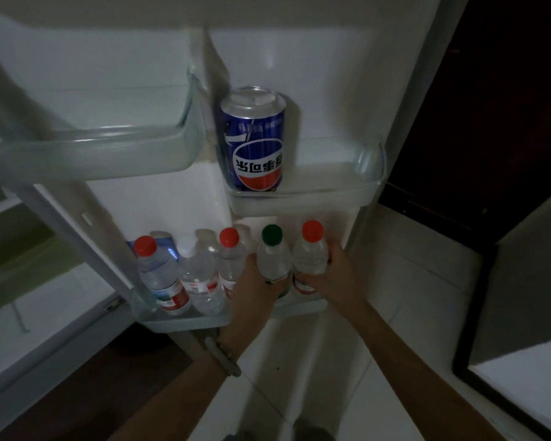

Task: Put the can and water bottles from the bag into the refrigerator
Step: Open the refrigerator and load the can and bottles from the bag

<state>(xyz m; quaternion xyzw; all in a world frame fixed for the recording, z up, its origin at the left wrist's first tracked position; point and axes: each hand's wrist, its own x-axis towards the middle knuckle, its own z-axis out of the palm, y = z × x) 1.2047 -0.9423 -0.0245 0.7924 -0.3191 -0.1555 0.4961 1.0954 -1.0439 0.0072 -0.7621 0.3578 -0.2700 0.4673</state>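
A blue cola can [254, 138] stands upside down in the right upper door bin [363, 186] of the open refrigerator door. In the bottom door shelf [185, 321] stand several water bottles: a red-capped one [159, 275] at the left, a capless clear one [201, 281], and another red-capped one [229, 259]. My left hand [252, 291] grips the green-capped bottle [272, 253]. My right hand [334, 281] grips the red-capped bottle [310, 249] at the shelf's right end. Both held bottles are upright, side by side.
An empty clear door bin [93, 151] hangs at the upper left. The fridge body edge [45, 313] lies to the left. White floor tiles [395, 297] spread below, with a dark wall [490, 122] and a cabinet [522, 329] at the right. The bag is not in view.
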